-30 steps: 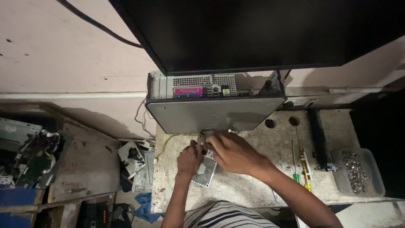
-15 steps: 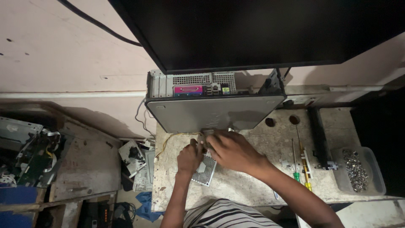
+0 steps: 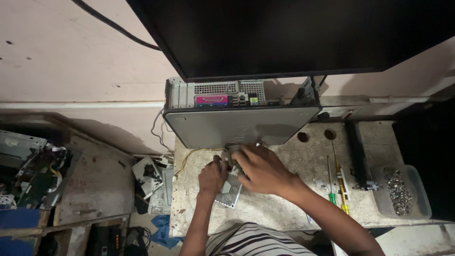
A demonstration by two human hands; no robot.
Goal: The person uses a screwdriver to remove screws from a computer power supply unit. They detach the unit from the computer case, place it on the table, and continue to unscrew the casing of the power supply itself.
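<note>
While the left hand grips the mesh box at its left edge, the right hand curls on its top end. Its long side slants toward the grey computer.

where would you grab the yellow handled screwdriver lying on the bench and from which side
Probably by the yellow handle, at the end nearest the person. The yellow handled screwdriver lies flat on the bench, shaft pointing away toward the wall, beside a green handled screwdriver. Come from above and the right, since the green one crowds its left and the right hand is busy on the perforated metal part.
</note>
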